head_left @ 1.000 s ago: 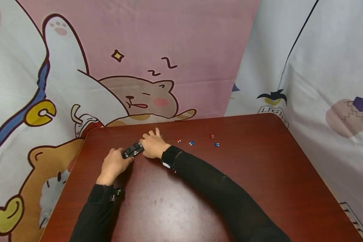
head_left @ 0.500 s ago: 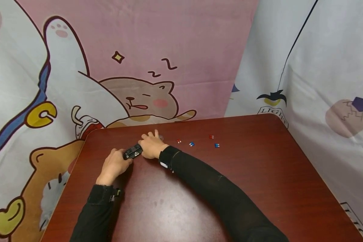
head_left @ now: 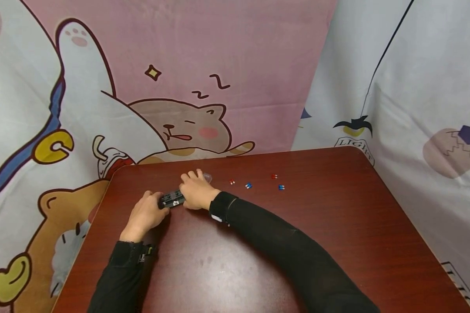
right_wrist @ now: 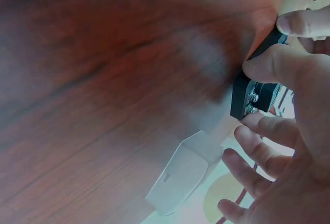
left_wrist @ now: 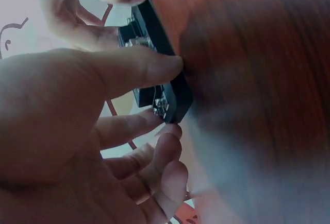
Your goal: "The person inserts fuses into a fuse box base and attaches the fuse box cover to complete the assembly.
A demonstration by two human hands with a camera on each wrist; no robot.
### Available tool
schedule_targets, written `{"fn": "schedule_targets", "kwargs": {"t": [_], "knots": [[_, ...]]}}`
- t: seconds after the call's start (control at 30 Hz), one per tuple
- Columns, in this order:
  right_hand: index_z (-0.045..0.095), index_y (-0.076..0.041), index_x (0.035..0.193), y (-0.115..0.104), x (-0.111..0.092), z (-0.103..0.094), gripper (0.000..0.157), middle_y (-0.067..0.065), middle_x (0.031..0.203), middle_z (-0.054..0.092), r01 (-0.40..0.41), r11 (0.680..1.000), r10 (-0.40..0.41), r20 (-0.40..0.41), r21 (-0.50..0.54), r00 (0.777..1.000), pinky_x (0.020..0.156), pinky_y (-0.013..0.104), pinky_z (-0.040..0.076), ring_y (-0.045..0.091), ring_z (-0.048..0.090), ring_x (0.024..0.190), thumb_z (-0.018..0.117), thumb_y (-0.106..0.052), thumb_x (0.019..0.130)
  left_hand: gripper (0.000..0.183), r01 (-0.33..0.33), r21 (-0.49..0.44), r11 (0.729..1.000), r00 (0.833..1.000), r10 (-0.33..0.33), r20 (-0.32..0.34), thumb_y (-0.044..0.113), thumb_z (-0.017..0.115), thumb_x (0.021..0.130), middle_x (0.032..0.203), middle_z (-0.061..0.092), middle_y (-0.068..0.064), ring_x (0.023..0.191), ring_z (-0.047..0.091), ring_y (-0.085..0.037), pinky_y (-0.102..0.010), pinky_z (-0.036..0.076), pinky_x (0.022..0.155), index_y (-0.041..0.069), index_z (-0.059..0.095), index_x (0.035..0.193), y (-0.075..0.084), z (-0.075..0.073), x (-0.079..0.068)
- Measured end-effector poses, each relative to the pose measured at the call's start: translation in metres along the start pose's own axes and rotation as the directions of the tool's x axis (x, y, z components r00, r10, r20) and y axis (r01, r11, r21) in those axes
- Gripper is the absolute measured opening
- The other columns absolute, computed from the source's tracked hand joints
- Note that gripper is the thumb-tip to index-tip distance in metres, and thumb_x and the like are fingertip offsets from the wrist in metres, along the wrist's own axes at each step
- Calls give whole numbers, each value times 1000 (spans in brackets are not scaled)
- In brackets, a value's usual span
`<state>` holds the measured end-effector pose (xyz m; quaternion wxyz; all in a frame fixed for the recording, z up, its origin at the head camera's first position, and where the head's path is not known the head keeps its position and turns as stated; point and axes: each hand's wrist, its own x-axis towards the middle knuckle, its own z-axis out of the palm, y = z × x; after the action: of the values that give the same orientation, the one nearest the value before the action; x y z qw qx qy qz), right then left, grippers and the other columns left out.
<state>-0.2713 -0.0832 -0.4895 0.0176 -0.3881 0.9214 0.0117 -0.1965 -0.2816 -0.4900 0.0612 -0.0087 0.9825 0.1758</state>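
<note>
A black fuse block [head_left: 173, 199] with metal screw terminals is held between both hands over the far left part of the table. My left hand [head_left: 144, 215] pinches its left end, the thumb lying along the side edge in the left wrist view. The right hand [head_left: 197, 191] grips the other end with thumb and forefinger, its remaining fingers spread in the right wrist view. That hand hides the block's right end in the head view. Just beyond the right fingers lies a clear plastic cover [right_wrist: 180, 175], partly hidden from the head camera.
Right of the hands, small blade fuses lie scattered: a red one [head_left: 232, 181], a blue one [head_left: 248, 185], another red [head_left: 274, 176] and another blue [head_left: 281, 187]. The brown table [head_left: 337, 226] ends at a printed cloth backdrop [head_left: 258, 65] along its far edge.
The right hand has shifted slightly toward the near side, uncovering more of the clear cover behind it. The fuse block has turned a little; both hands keep their hold.
</note>
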Motion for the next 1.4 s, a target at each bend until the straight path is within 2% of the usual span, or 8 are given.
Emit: {"fn": "schedule_targets", "kwargs": {"t": [0.1, 0.2, 0.4, 0.57, 0.67, 0.9, 1.2, 1.4], "knots": [[77, -20, 127, 1, -9, 0, 48, 0, 136, 61, 27, 1000, -27, -41, -16, 999, 117, 46, 38, 22, 52, 132, 82, -55, 94, 63, -55, 36, 998, 998, 55, -10, 21, 80, 97, 134, 59, -31, 112, 67, -45, -66, 55, 94, -8, 59, 149, 5, -2, -3], [78, -19, 123, 6, -20, -3, 50, -1, 127, 63, 44, 998, -46, -72, -37, 996, 107, 42, 39, 20, 55, 123, 83, -56, 92, 64, -109, 68, 992, 994, 110, -15, 22, 82, 96, 132, 62, -29, 111, 68, -44, -66, 57, 92, -7, 61, 149, 12, -4, -6], [76, -14, 133, 18, -49, -4, 62, 4, 137, 67, 45, 999, -45, -47, -6, 998, 119, 44, 43, 24, 60, 133, 81, -60, 93, 62, -183, 75, 980, 983, 183, 8, 22, 86, 94, 128, 64, -23, 101, 67, -32, -57, 58, 87, -4, 66, 145, 26, -1, -11], [75, -11, 136, 33, -79, 7, 64, 7, 141, 68, 15, 998, -14, -10, 62, 1000, 109, 43, 50, 25, 61, 129, 78, -58, 93, 58, -240, 63, 969, 971, 238, 40, 23, 88, 90, 124, 64, -14, 98, 64, -25, -51, 59, 88, 0, 70, 141, 43, 13, -10], [74, -11, 136, 45, -97, 12, 62, 7, 139, 67, -15, 993, 15, 1, 119, 1000, 113, 46, 50, 25, 61, 127, 79, -56, 94, 57, -273, 59, 960, 961, 270, 54, 25, 89, 89, 121, 64, -11, 95, 62, -21, -47, 58, 88, 2, 71, 139, 59, 22, -9], [73, -10, 140, 79, -143, 18, 62, 12, 148, 64, -96, 970, 91, 32, 222, 995, 123, 54, 47, 31, 61, 139, 80, -51, 94, 58, -349, 70, 934, 936, 344, 80, 33, 89, 90, 118, 62, -6, 90, 58, -17, -42, 56, 84, 6, 73, 138, 101, 42, -6], [72, -6, 141, 109, -184, 16, 61, 14, 143, 66, -143, 944, 132, 58, 296, 990, 108, 51, 52, 29, 64, 124, 82, -43, 94, 54, -434, 70, 898, 899, 427, 96, 35, 87, 93, 112, 61, -4, 84, 56, -16, -38, 53, 79, 6, 75, 137, 142, 57, -2], [72, -9, 139, 123, -197, 13, 53, 3, 121, 62, -211, 905, 176, 127, 369, 976, 89, 40, 51, 18, 56, 101, 85, -34, 94, 52, -455, 62, 888, 889, 448, 95, 35, 86, 94, 115, 64, -7, 86, 58, -17, -39, 55, 81, 6, 75, 135, 160, 67, 1]]}}
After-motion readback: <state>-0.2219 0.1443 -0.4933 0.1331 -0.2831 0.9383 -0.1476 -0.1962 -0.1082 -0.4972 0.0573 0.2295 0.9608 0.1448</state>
